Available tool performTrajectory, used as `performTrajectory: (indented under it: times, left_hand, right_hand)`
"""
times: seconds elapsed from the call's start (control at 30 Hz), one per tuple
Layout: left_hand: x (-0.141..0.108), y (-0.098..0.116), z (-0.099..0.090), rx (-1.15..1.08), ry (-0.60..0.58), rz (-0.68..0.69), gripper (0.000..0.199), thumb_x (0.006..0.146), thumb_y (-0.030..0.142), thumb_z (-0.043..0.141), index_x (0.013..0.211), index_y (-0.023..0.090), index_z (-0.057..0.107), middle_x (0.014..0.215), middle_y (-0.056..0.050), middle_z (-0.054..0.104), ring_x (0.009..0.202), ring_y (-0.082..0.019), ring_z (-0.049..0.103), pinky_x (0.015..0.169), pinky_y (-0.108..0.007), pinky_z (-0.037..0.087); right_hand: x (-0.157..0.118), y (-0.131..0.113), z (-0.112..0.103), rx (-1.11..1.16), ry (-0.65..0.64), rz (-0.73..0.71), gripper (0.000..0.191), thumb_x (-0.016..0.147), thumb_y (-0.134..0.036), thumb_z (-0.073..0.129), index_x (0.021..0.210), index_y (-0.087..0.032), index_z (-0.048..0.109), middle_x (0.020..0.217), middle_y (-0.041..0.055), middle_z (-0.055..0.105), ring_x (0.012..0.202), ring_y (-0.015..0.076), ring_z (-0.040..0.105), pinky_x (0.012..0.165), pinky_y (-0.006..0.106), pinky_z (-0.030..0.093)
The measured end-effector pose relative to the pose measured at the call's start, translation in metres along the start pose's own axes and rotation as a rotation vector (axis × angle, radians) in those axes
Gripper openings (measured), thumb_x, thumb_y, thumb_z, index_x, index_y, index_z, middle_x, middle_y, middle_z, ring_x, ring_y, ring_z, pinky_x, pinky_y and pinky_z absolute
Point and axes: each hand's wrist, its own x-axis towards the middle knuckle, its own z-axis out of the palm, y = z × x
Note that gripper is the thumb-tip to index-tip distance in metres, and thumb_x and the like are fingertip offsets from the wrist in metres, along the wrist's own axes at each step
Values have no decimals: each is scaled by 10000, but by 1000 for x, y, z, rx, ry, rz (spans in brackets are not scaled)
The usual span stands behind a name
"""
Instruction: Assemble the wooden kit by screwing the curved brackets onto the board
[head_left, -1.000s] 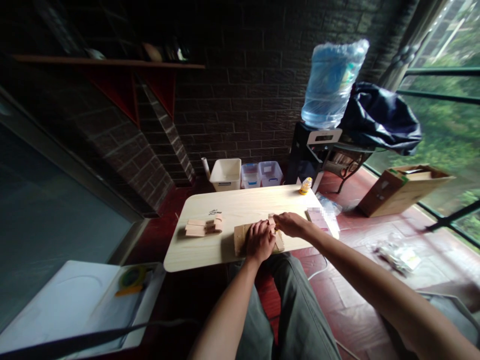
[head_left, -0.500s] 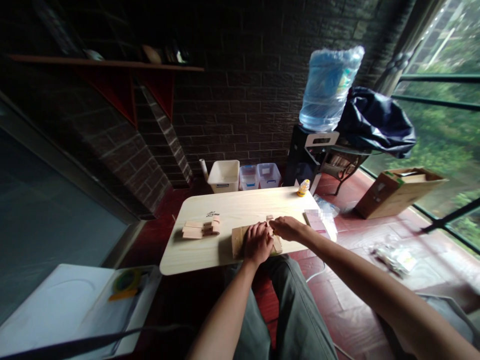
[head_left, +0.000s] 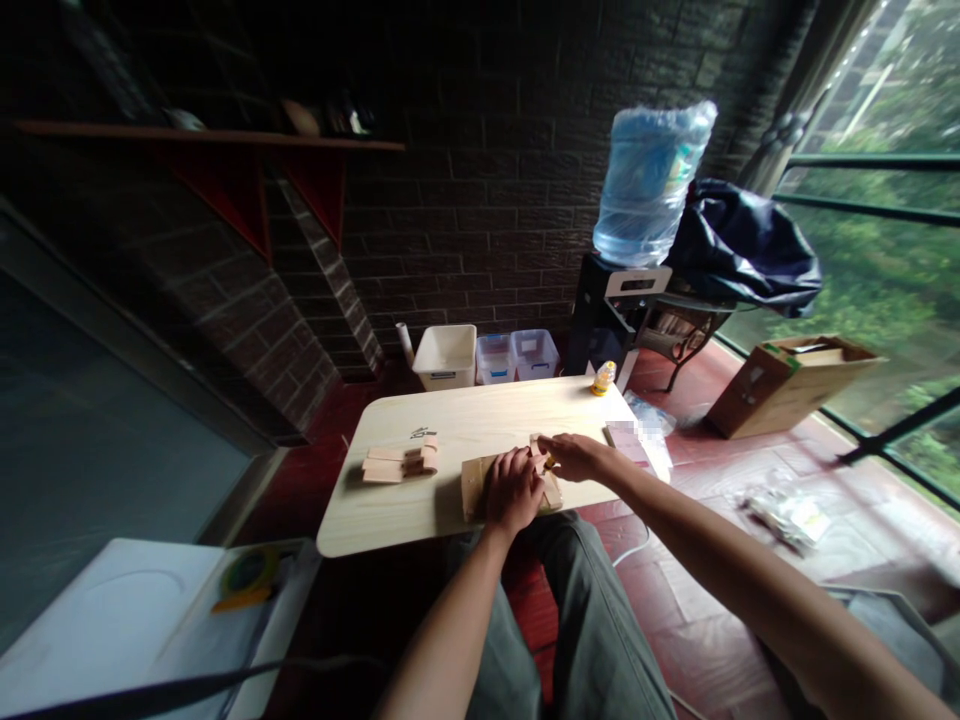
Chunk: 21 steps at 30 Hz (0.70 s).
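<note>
My left hand [head_left: 516,484] is laid over a brown block-like box [head_left: 475,490] at the table's near edge. Its fingers are bent together and press on a pale wooden piece [head_left: 535,441] on top, mostly hidden by my hands. My right hand [head_left: 576,458] is closed just beside the left fingertips. A bit of yellow and black shows under its fingers, too small to name. To the left lies a joined set of pale wooden pieces [head_left: 384,465], with several small dark metal parts [head_left: 422,433] behind it.
The pale table [head_left: 480,410] carries a yellow-capped clear bottle [head_left: 603,379] at the far right and a pinkish booklet [head_left: 626,441]. Behind it stand a cream bin [head_left: 445,358], two clear tubs [head_left: 534,355] and a water dispenser [head_left: 622,300]. A cardboard carton [head_left: 787,390] sits right.
My right hand has shifted slightly and its fingers now reach flatter over the wooden piece, with more yellow showing beneath. My left hand keeps its place. The camera view has moved a little.
</note>
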Motion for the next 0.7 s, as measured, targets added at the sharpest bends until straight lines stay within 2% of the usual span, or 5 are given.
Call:
performTrajectory:
  times: [0.13,0.33,0.47,0.7]
  left_hand:
    - [0,2,0,-11,29,-14,360,946,243,534,1304,277,554,1400,-80,585,1351,-282,496,1176,-525,374]
    - [1,2,1,-17,28,-31,366,939,233,524,1298,295,562,1392,-67,592,1348,-280,500,1179,-525,372]
    - [1,0,2,-21,19,-29,372,934,249,534,1302,301,561,1396,-69,588,1345,-285,499,1180,-529,367]
    - [0,-1,2,-15,5,-24,372,930,253,542,1301,291,557,1413,-77,572,1348,-288,492,1175,-549,366]
  right_hand:
    - [-3,3,-1,-9,16,-28,284,969,-141,478,1225,-147,601,1103,144,739,988,232,717,770,280,503]
    - [3,8,8,-50,-9,48,269,988,-211,498,1230,-122,576,1031,174,742,922,266,729,718,295,494]
    - [4,11,16,-32,-7,71,299,998,-274,513,1248,-118,558,1035,188,739,928,276,730,728,303,498]
    - [-2,5,14,2,-6,13,400,998,-230,490,1375,-99,484,1109,186,736,995,253,719,765,291,497]
